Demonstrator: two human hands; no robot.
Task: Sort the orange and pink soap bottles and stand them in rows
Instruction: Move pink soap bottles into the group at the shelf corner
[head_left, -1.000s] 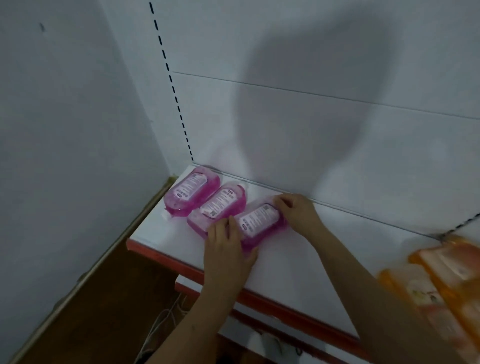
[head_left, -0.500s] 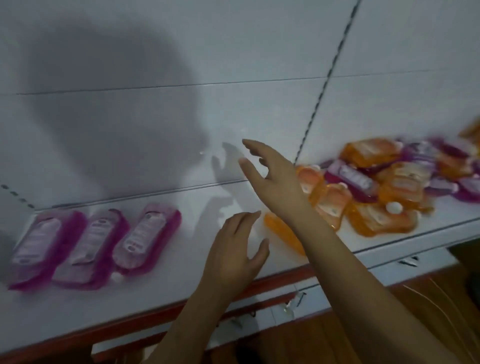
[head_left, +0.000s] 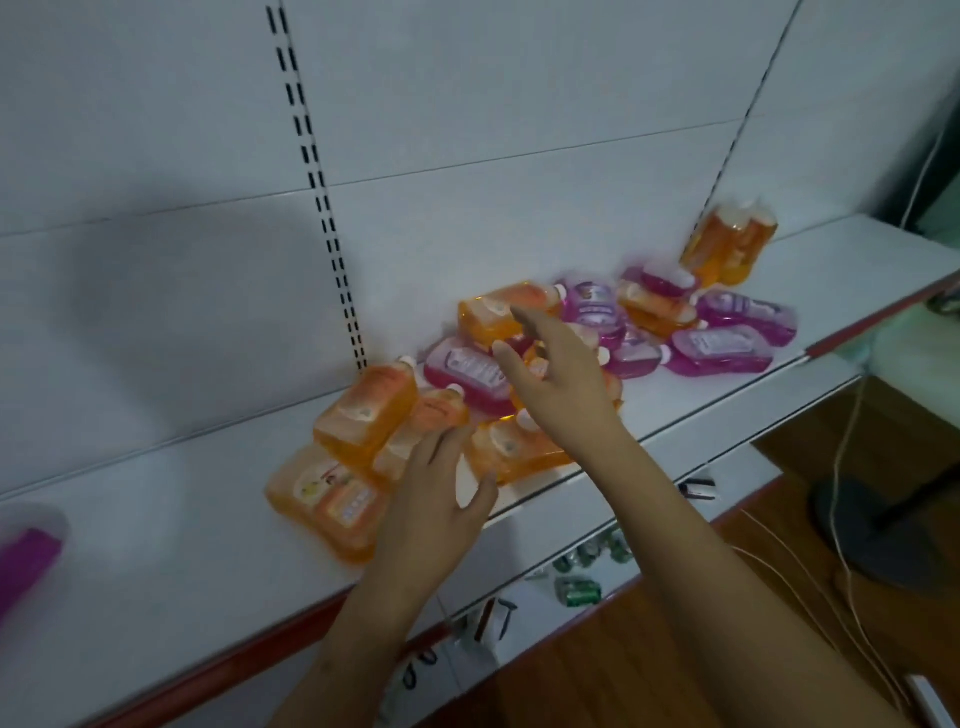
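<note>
A mixed heap of orange and pink soap bottles lies on the white shelf (head_left: 156, 545). Orange bottles (head_left: 366, 415) crowd its left end, with one flat at the front (head_left: 324, 499). Pink bottles (head_left: 719, 351) lie at the right, and one pink bottle (head_left: 467, 371) sits in the middle. Two orange bottles (head_left: 730, 249) stand upright against the back panel. My left hand (head_left: 431, 504) hovers open just in front of the orange bottles. My right hand (head_left: 556, 379) is open above the middle of the heap, holding nothing. A pink bottle's edge (head_left: 23, 566) shows at far left.
The shelf has a red front edge (head_left: 260, 644) and a slotted upright (head_left: 317, 192) in the back panel. Below it are small items on a lower ledge (head_left: 576, 590). White cables (head_left: 841, 519) and a dark round stand base (head_left: 878, 530) lie on the wooden floor at right.
My view swung right from the three laid-down pink bottles to the mixed heap. Both hands left those bottles, opened and moved right over the heap.
</note>
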